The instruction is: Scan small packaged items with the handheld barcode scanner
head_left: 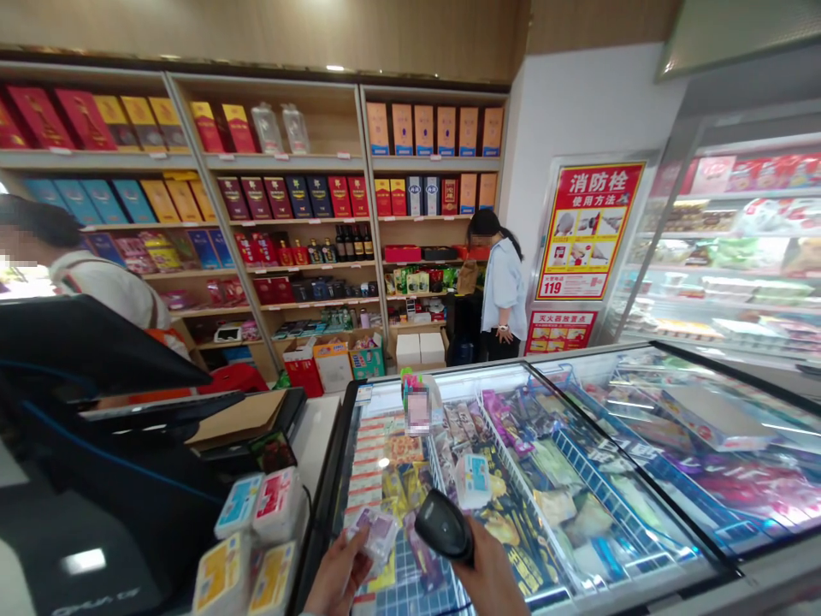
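My left hand [342, 568] pinches a small clear plastic pack with a pale purple label [374, 537], held over the glass freezer top. Close beside it on the right, my right hand [491, 571] grips a black handheld barcode scanner [442, 526] by its handle. The scanner's head tilts toward the pack, with a gap between them. A similar pack with a blue label [474, 479] rests on the glass beyond the scanner. To the left, by the register, several like packs with blue, red and yellow labels [277, 500] are stacked.
A chest freezer [545, 453] with wire baskets of frozen goods fills the front. The dark register terminal [96, 453] stands at left. Behind are shelves of boxed bottles [308, 197]. One person [504, 282] stands by the shelves; another person [112, 287] leans at left.
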{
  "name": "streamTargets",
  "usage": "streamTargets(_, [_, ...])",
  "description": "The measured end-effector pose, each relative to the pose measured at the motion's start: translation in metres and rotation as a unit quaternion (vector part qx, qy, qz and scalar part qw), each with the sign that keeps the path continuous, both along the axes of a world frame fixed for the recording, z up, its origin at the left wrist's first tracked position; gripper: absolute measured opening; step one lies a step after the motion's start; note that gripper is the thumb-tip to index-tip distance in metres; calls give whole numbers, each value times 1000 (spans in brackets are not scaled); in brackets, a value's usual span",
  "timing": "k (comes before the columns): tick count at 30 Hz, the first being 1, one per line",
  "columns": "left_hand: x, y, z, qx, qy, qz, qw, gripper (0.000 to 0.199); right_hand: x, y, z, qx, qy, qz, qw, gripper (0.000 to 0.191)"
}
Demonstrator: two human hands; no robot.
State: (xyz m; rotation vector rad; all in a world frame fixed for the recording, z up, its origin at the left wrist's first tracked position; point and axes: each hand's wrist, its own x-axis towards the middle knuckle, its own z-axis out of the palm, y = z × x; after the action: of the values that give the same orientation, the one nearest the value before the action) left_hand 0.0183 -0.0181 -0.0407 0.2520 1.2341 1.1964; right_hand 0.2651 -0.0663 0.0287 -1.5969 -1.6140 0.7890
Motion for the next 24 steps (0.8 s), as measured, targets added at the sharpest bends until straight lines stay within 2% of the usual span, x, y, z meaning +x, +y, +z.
streamTargets(5, [2,2,9,-28,-63,18,997,11,0,1,-2,3,1,2,1000,32])
streamTargets(8, [4,2,20,-26,-79,-6,997,26,0,2,-2,1,4,1,1000,33])
streamTargets(12, [6,3,30,-9,-48,-33,998,42,1,3,-1,-5,-11,2,1000,34])
streamTargets(16, [5,7,25,-33,-22,-60,997,26,3,5,-5,-8,-11,15,1000,33])
streamTargets(19, [3,8,20,-18,-11,-61,998,20,6,6,-9,-8,-17,10,1000,36])
streamTargets(24, [0,11,21,52,34,-57,996,36,12,6,-15,-13,-53,19,998,37])
